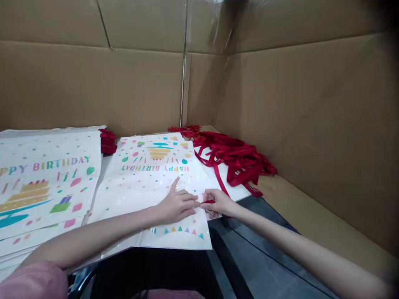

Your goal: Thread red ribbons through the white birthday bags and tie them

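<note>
The sheet [156,187] was pressed flat by the left hand [179,205], its fingers spread. At the sheet's right edge, a bit of red ribbon [208,202] was pinched in the right hand [220,202], the fingertips of both hands nearly meeting. Red ribbons [237,160] were heaped beyond the right hand, and printed sheets [46,178] were stacked to the left.

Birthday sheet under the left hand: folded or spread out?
Spread out: the birthday sheet lies flat under the left hand, cake print and pennants both showing.
</note>
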A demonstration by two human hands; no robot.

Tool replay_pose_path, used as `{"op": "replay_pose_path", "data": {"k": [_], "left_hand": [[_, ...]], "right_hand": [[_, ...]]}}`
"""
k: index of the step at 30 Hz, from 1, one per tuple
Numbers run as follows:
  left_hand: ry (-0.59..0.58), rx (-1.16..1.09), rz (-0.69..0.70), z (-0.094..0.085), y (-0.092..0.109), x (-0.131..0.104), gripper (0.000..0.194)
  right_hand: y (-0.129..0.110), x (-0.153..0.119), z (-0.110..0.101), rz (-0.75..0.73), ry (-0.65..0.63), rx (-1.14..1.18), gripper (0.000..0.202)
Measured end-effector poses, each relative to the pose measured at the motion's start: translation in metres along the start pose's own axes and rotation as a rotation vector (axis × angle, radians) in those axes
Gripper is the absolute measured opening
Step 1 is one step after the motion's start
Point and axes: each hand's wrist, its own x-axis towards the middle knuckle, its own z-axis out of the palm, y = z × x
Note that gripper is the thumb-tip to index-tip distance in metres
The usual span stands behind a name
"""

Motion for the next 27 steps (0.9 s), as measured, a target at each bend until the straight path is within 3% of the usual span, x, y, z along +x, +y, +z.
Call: {"op": "replay_pose_path", "data": {"k": [4, 10, 23, 27], "left_hand": [[-0.025, 0.097, 0.046, 0.001, 0.001, 0.004, 0.023], [-0.046, 0.210, 0.038, 0.007, 0.001, 0.018, 0.026], [-0.067, 0.149, 0.008, 0.013, 0.001, 0.018, 0.029], [-0.073, 0.148, 0.007, 0.012, 0.002, 0.018, 0.028]], "right_hand": [[-0.003, 0.006, -0.009, 0.100, -0.046, -0.078, 0.040], [-0.024, 0.012, -0.026, 0.211, -0.080, -0.217, 0.021], [-0.022, 0.001, -0.039, 0.182, -0.178, -0.350, 0.026], [-0.024, -0.001, -0.037, 0.158, -0.139, -0.417, 0.020]]}}
